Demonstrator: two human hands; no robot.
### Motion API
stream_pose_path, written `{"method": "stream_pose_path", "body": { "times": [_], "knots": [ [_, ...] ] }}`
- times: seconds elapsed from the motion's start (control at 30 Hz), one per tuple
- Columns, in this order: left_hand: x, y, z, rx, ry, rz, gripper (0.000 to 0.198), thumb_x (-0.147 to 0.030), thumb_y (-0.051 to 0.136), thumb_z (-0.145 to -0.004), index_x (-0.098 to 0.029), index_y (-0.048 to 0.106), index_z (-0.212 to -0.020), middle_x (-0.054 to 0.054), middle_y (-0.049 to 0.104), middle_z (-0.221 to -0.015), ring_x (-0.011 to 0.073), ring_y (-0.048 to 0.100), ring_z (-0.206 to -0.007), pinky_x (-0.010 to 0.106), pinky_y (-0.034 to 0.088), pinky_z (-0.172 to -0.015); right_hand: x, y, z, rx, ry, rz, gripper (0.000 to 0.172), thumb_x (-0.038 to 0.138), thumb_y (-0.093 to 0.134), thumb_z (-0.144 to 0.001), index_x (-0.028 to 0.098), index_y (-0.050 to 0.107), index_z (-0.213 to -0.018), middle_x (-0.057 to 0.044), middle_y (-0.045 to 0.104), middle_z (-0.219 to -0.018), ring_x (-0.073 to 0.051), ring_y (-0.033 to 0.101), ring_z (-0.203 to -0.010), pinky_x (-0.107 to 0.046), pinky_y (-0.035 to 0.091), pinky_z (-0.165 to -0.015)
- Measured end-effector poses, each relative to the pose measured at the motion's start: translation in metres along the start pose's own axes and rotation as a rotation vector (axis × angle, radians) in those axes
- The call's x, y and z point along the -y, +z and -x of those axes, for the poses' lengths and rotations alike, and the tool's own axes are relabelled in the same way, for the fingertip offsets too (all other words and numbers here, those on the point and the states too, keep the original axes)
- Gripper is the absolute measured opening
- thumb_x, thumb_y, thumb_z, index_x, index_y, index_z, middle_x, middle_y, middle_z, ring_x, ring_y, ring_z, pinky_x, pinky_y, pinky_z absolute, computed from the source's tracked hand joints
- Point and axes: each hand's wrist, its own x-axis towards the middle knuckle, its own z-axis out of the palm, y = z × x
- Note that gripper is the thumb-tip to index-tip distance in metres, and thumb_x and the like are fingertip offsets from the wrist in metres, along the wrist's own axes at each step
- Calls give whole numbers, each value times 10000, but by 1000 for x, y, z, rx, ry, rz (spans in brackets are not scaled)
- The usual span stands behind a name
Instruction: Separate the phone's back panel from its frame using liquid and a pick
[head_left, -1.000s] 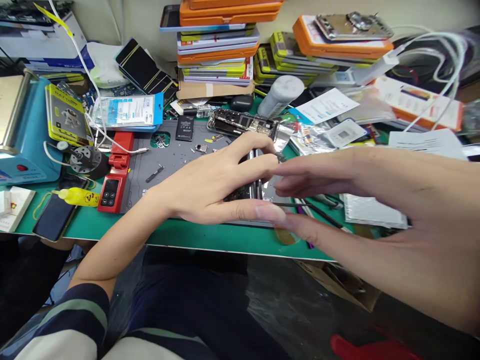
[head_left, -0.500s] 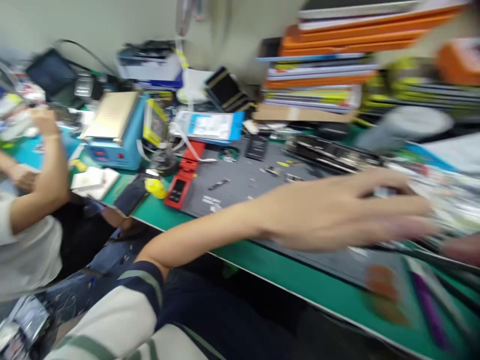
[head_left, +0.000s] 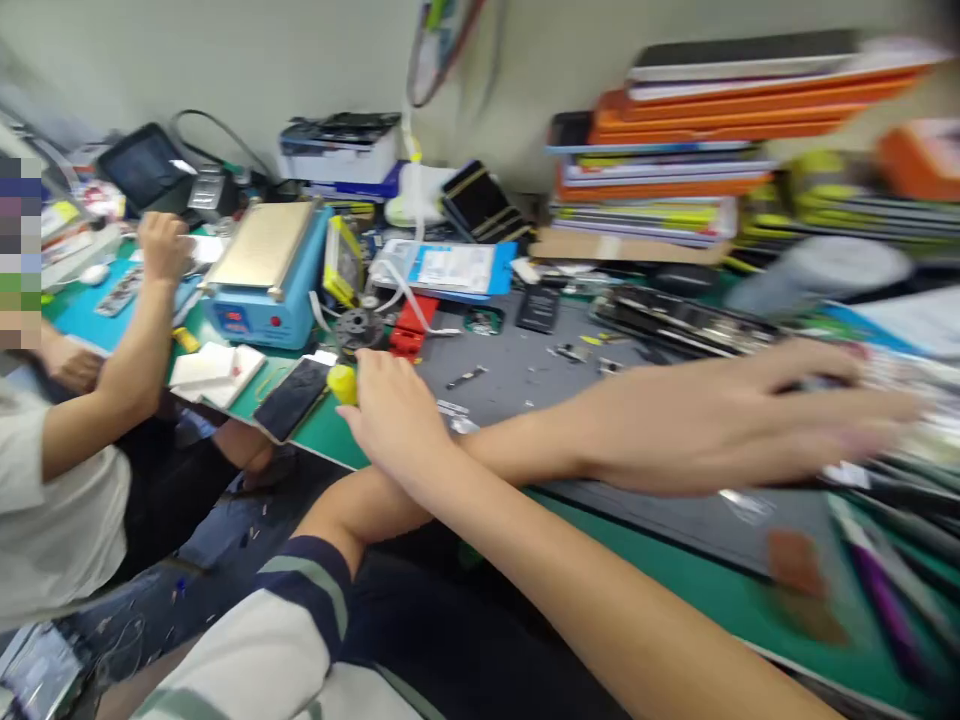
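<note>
As the right forearm crosses over the left one, a yellow bottle (head_left: 343,385), partly in view, sits just beside the right hand (head_left: 401,410), between nine and ten o'clock from it.

Right hand: back upward, thumb apart from the fingers, tips hidden; whether it grips or touches anything cannot be told.

Left hand: (head_left: 720,415) above the grey mat (head_left: 510,350), back upward, blurred, fingers extended and slightly parted towards three o'clock; whether anything is held beneath cannot be told.

About the right hand: black phone (head_left: 291,400), flat, at nine o'clock; dark round metal stand (head_left: 358,328), at eleven; red clamp (head_left: 409,330), partly covered, at twelve; blue machine (head_left: 262,300) with gold-coloured top plate, further off at ten.

About the left hand: opened phone (head_left: 675,318), at eleven; black battery (head_left: 537,309), further off at ten; grey cylinder (head_left: 825,275), blurred, between one and two; purple tool (head_left: 885,600), at four; brown block (head_left: 796,562), at five; stack of boxes (head_left: 660,190), some orange, beyond the opened phone.

Green table (head_left: 577,540), beneath. Co-worker's raised hand (head_left: 163,245), well apart, at ten from the right hand.
</note>
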Motion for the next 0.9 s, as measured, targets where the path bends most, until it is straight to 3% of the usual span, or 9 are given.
{"method": "stream_pose_path", "body": {
  "times": [0.07, 0.17, 0.27, 0.4, 0.47, 0.53, 0.63, 0.73, 0.9],
  "knots": [
    [9, 6, 2, -15, 148, 139, 711, -616, 154, -1203, -273, 676, -1543, 33, 545, -1732, 187, 603, -1641, 245, 559, -1354, 4, -4, -9, 50, -18, 50, 282, 312, 806, -1090, 151, 745, -1313, -106, 746, -1339, -289, 714, -1312, -539, 635, -1149],
    [20, 12, 1, -100, 151, 296, 718, -654, 62, -1183, -286, 631, -1420, 110, 570, -1663, 269, 708, -1439, 443, 694, -1143, 7, -11, -19, 74, -66, 44, 283, 365, 754, -1131, 151, 736, -1316, -90, 768, -1252, -263, 741, -1235, -496, 645, -1106],
    [22, 13, 0, -129, 148, 339, 784, -731, 2, -1142, -291, 622, -1334, 125, 578, -1629, 306, 712, -1350, 490, 673, -1028, 11, -26, -11, 49, -108, -27, 365, 426, 671, -1174, 130, 650, -1386, -115, 794, -1269, -278, 745, -1207, -469, 640, -1072],
    [18, 11, 0, -122, 150, 352, 803, -780, 17, -1124, -291, 629, -1297, 127, 577, -1618, 311, 688, -1330, 479, 638, -983, 5, -58, 42, -38, -196, -250, 407, 572, 638, -1150, 239, 536, -1360, -14, 755, -1386, -175, 728, -1249, -318, 626, -1069],
    [19, 10, -1, -113, 150, 375, 777, -792, 53, -1125, -295, 625, -1296, 126, 567, -1626, 308, 679, -1321, 481, 626, -989, -9, -77, 85, -148, -300, -608, 373, 507, 738, -1031, 273, 545, -1247, -14, 752, -1234, -191, 752, -1112, -330, 655, -1028],
    [21, 9, -1, -102, 158, 400, 776, -816, 68, -1117, -300, 621, -1288, 124, 572, -1607, 298, 676, -1298, 476, 620, -990, -27, -97, 133, -329, -270, -747, 401, 402, 759, -1015, 304, 555, -1347, -21, 738, -1202, -212, 761, -1081, -389, 679, -1053],
    [25, 8, -2, -92, 183, 434, 785, -843, 74, -1106, -301, 619, -1264, 120, 594, -1554, 292, 670, -1313, 454, 616, -966, -60, -130, 203, -439, 2, -587, 336, 484, 691, -1112, 470, 614, -1439, -42, 700, -1158, -234, 770, -913, -381, 696, -745],
    [27, 7, -5, -88, 178, 496, 785, -865, 84, -1098, -299, 611, -1236, 118, 594, -1536, 302, 659, -1339, 461, 610, -963, -97, -162, 249, -565, 338, -239, 279, 553, 681, -1113, 535, 692, -1390, -106, 740, -1172, -295, 768, -881, -448, 693, -724],
    [29, 3, -10, -139, 65, 589, 790, -882, 52, -1082, -293, 575, -1140, 95, 619, -1483, 291, 654, -1285, 521, 588, -1077, -144, -196, 264, -606, 292, 360, 371, 758, 659, -1080, 475, 707, -1317, -125, 766, -1156, -331, 776, -978, -508, 693, -833]
  ]
}}
